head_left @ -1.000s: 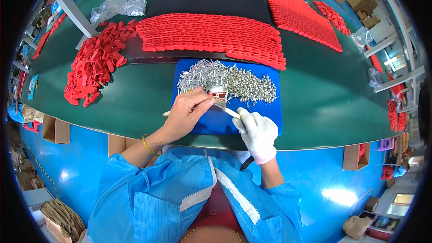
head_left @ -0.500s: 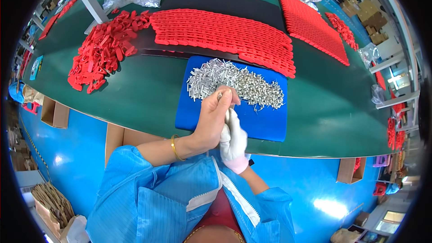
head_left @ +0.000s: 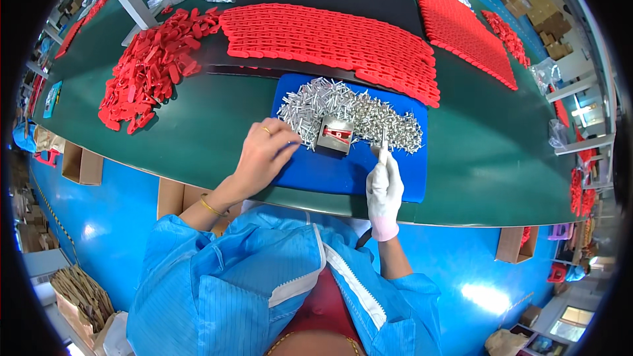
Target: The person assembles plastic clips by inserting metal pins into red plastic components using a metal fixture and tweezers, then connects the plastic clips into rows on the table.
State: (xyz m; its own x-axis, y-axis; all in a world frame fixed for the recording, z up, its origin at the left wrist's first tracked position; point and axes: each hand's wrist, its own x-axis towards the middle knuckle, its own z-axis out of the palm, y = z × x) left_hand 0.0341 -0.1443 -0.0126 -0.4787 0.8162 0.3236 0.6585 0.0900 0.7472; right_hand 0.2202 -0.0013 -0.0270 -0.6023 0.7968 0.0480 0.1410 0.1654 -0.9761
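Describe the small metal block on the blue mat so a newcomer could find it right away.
Start at the green table and find the blue mat at its near edge. A heap of silver pins covers the mat's far half. The small metal block sits at the heap's near edge, between the left hand and the gloved right hand; only it is square and holds a red piece.

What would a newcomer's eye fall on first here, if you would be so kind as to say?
Most striking is the long mat of linked red plastic pieces across the green table, with a loose red heap to its left. Nearer the person, a blue pad carries a pile of small silver metal pins and a small metal block, between the bare left hand and gloved right hand.
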